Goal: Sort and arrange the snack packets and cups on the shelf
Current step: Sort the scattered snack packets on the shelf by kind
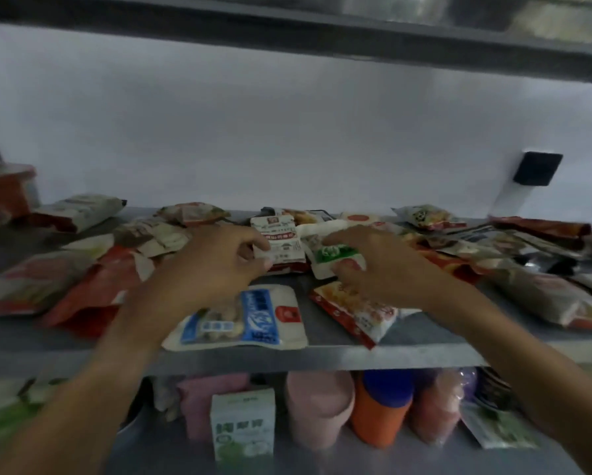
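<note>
While my left hand (216, 265) is pinching the white packet (279, 243), my right (373, 265) is gripping the green packet (332, 257) beside it; I'm lifting gently, avoiding neighbours.

Orange tub (3, 193) cut off left; packet print blurred.

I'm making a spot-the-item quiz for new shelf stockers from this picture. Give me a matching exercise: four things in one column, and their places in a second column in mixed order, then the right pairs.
Things
1. blue and white packet
2. green and white packet
3. orange cup with a blue lid
4. black box

Places
A. on the lower shelf, among the pink cups
B. on the white wall, far right
C. near the front edge of the shelf, below the left hand
D. under the fingers of the right hand

Pairs: 1-C, 2-D, 3-A, 4-B
</note>
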